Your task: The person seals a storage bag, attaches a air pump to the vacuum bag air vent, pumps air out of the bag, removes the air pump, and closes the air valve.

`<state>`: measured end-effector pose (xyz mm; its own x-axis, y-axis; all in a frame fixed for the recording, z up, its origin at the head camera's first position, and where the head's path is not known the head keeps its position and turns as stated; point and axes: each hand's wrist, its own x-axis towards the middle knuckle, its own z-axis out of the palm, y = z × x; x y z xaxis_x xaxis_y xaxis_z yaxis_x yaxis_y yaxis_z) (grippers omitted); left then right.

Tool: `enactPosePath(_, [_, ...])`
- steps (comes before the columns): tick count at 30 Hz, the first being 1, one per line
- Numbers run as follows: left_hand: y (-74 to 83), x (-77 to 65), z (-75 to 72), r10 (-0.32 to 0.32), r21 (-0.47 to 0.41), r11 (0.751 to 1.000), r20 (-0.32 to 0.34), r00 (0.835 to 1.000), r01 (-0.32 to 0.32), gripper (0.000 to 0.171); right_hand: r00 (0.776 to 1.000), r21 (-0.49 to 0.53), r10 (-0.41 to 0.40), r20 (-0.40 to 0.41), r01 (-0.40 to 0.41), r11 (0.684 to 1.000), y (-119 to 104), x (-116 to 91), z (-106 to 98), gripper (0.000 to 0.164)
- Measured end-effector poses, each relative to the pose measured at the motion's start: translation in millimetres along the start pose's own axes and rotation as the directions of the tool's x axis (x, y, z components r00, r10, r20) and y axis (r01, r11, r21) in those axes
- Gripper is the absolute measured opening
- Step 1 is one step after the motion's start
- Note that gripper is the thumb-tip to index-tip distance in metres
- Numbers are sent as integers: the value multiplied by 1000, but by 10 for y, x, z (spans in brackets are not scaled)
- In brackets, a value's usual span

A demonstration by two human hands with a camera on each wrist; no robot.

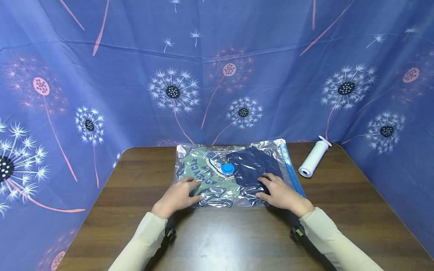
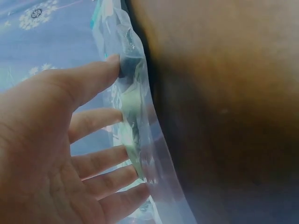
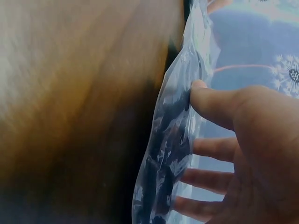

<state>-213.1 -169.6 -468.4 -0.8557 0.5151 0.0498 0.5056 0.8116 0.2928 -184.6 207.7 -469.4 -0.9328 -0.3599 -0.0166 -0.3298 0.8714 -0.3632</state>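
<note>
A clear vacuum storage bag [image 1: 293,173] with a blue zip strip along its right side lies flat on the wooden table. Inside it are a green printed garment [image 1: 196,160] on the left and a dark navy garment [image 1: 254,162] on the right. The round blue valve cap [image 1: 228,168] sits near the bag's middle. My left hand [image 1: 177,196] rests on the lower left part, fingers spread and touching the plastic. On the lower right part rests my right hand [image 1: 283,192], its fingers loosely extended. Both wrist views show fingertips against the bag's surface.
A white hand pump [image 1: 313,158] lies on the table right of the bag, its handle toward the back. The brown wooden table [image 1: 223,237] extends in front of the bag. A blue dandelion-patterned cloth [image 1: 132,86] hangs behind and at both sides.
</note>
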Motion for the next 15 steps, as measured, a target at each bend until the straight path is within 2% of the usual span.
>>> enactPosePath(7, [-25, 92, -2, -21, -6, 1000, 37, 999, 21, 61, 1000, -7, -3, 23, 3, 1000, 73, 86, 3, 62])
enactPosePath(15, [-14, 193, -53, -34, -6, 999, 37, 999, 34, 61, 1000, -20, 2, 8, -2, 1000, 121, 155, -41, 62])
